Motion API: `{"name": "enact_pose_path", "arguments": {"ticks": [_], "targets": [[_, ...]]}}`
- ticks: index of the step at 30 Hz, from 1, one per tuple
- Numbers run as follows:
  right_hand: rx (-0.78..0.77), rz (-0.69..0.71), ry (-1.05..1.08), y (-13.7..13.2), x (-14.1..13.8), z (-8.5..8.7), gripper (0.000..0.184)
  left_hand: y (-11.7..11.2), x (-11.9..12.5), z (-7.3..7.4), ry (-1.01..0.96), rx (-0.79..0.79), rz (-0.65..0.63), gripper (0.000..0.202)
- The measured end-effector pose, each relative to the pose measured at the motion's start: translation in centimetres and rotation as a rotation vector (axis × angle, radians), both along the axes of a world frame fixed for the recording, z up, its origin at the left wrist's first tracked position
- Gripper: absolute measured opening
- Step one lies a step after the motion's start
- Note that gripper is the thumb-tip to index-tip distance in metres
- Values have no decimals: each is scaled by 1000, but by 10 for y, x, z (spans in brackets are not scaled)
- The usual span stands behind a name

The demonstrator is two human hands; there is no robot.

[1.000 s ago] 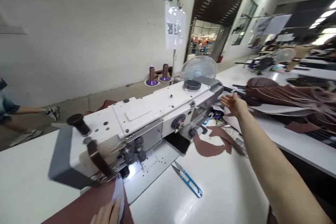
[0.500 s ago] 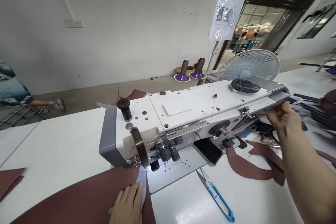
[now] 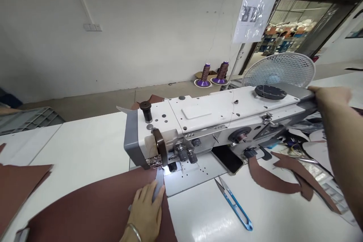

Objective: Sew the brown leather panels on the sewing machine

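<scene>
Head view: left hand point(image 3: 146, 213) spread, pressing leather panel point(image 3: 93, 208) at sewing machine point(image 3: 227, 115); right hand point(image 3: 330, 96) open at its far end. Needs steady feeding.

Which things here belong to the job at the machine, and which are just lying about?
In use:
sewing machine
brown leather panel, at the presser foot
left hand, flat on the panel
right hand, on the machine's far end

Lying about:
blue snips
leather offcuts
phone
fan
thread cones, on the floor
</scene>
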State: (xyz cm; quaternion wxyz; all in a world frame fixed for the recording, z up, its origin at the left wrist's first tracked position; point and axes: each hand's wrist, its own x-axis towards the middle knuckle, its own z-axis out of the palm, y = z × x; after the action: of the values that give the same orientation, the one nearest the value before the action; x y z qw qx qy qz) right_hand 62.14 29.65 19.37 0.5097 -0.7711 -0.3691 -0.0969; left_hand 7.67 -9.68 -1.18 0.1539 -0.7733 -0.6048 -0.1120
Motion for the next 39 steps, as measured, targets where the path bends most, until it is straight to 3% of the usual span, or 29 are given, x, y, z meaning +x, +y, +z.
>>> {"name": "enact_pose_path", "arguments": {"ticks": [2, 4, 7, 9, 11, 13, 17, 20, 24, 27, 30, 34, 39], "targets": [[-127, -73, 12, -16, -11, -4, 25, 1, 8, 1, 12, 41, -1, 37], [-182, -79, -18, -44, -21, -12, 25, 1, 20, 0, -12, 8, 98, 43], [-170, -21, -151, -102, -36, -29, 30, 0, 39, 1, -71, -123, 250, 53], [-118, 65, -278, -148, -50, -46, 33, -2, 45, 3, -96, -179, 275, 52], [-4, 219, -494, -197, -68, -69, 33, -6, 43, 4, -110, -200, 272, 52], [82, 408, -570, -247, -93, -97, 31, -12, 34, 3, -115, -186, 261, 50], [70, 820, -396, -332, -168, -157, 13, -28, -4, -4, -77, -114, 177, 48], [84, 1063, -274, -369, -238, -180, 15, -40, -43, -10, -31, -81, 166, 48], [105, 1287, -54, -372, -329, -171, 19, -58, -81, -19, -30, -1, 190, 45], [87, 1272, 69, -350, -386, -159, 17, -67, -90, -25, -59, 58, 191, 43], [82, 1195, 132, -327, -430, -158, 19, -69, -91, -31, -76, 91, 193, 41], [67, 1084, 240, -314, -461, -163, 20, -66, -97, -38, -59, 117, 138, 41], [36, 1087, 309, -319, -457, -158, 22, -64, -104, -41, -46, 68, 127, 41]]}}
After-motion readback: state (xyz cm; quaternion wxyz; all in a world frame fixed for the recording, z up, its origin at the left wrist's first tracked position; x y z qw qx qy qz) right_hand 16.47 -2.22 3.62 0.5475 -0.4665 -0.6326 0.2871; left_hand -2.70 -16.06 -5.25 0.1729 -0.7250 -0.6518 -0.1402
